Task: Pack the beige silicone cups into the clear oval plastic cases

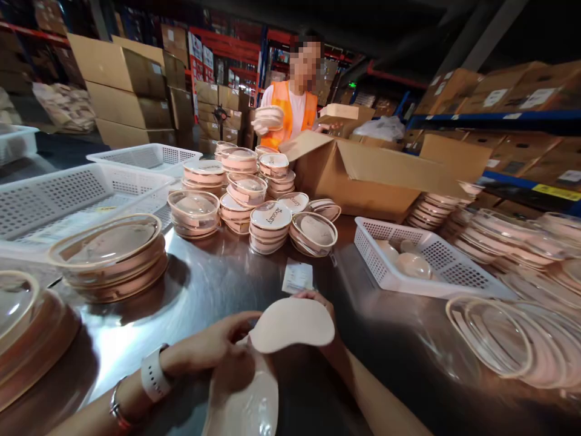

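Note:
A beige stick-on bra (293,326) with two joined cups is held over the metal table. My left hand (218,342) pinches it near the join between the cups, thumb and fingers closed. The lower cup (249,393) hangs below that hand, its inner side glossy. Behind the upper cup, my right hand (324,306) grips its far edge; most of those fingers are hidden by the cup. A small white printed card (298,276) lies on the table just beyond my right hand.
Round pink cases with clear lids (271,224) stand stacked ahead, with more (111,254) at left and loose clear cases (494,339) at right. A white basket (436,290) holds several cups. Beyond an open carton (363,188), a person in an orange vest (284,112) holds cases.

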Demonstrator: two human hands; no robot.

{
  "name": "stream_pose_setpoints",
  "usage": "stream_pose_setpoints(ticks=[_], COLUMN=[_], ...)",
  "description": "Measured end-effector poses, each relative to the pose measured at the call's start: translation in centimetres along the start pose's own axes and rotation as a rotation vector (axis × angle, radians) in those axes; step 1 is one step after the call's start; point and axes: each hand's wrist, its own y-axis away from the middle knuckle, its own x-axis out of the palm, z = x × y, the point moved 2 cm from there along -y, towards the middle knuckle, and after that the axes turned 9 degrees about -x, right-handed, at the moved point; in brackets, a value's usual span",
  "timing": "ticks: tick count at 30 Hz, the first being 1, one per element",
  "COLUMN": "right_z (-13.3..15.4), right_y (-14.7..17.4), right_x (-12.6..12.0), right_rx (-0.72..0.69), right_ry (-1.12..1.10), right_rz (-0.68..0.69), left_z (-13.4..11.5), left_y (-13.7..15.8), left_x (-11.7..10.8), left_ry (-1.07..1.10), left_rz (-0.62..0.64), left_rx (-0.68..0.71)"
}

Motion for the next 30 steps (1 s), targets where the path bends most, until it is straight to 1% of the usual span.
stream_pose_setpoints(ticks=[2, 4, 8, 11, 13, 14, 16, 18, 20, 21, 22, 23, 24, 25, 28, 30], right_z=[0.7, 1.3, 1.9, 1.9, 2.2, 2.5, 4.0, 6.3, 8.5, 9.3, 9.6, 9.6, 9.1, 8.3, 4.9, 2.9], right_y=[-0.7, -1.1, -1.2, -1.1, -1.6, -2.1, -3.1, -4.0, -4.6, -4.7, -4.8, -5.0, -5.1, -5.2, -5.8, -6.2], right_x=[-0.7, -1.3, -1.8, -1.9, -2.5, -3.3, -6.1, -10.0, -13.7, -15.1, -15.9, -16.2, -15.8, -14.9, -10.4, -7.7], right_rx=[-0.046, -0.086, -0.138, -0.168, -0.194, -0.219, -0.304, -0.412, -0.496, -0.514, -0.513, -0.495, -0.463, -0.422, -0.321, -0.301], right_ry=[-0.043, -0.059, -0.056, -0.014, 0.024, 0.042, 0.07, 0.086, 0.101, 0.115, 0.133, 0.156, 0.185, 0.219, 0.349, 0.437], right_rz=[-0.089, -0.124, -0.175, -0.206, -0.236, -0.285, -0.467, -0.714, -0.896, -0.952, -0.978, -0.971, -0.934, -0.868, -0.614, -0.5], left_z=[0.1, 0.3, 0.3, -0.1, -0.3, -0.3, -0.1, 0.2, 0.4, 0.5, 0.5, 0.6, 0.6, 0.6, 0.6, 0.7], left_y=[0.1, 0.0, -0.3, -0.5, -0.6, -0.7, -0.9, -1.0, -1.2, -1.3, -1.4, -1.4, -1.5, -1.5, -1.5, -1.4], left_x=[-0.4, -0.9, -1.9, -3.0, -3.7, -4.0, -4.6, -4.9, -5.0, -4.9, -4.9, -4.8, -4.7, -4.6, -4.4, -4.5], left_ry=[-0.205, -0.295, -0.323, -0.354, -0.363, -0.349, -0.289, -0.214, -0.169, -0.161, -0.156, -0.158, -0.163, -0.169, -0.186, -0.189], left_rz=[-0.024, -0.108, -0.306, -0.421, -0.483, -0.504, -0.535, -0.568, -0.594, -0.599, -0.599, -0.596, -0.592, -0.586, -0.564, -0.546], left_rx=[-0.014, -0.044, -0.046, -0.029, -0.013, -0.016, -0.052, -0.084, -0.077, -0.06, -0.045, -0.029, -0.015, 0.0, 0.041, 0.058])
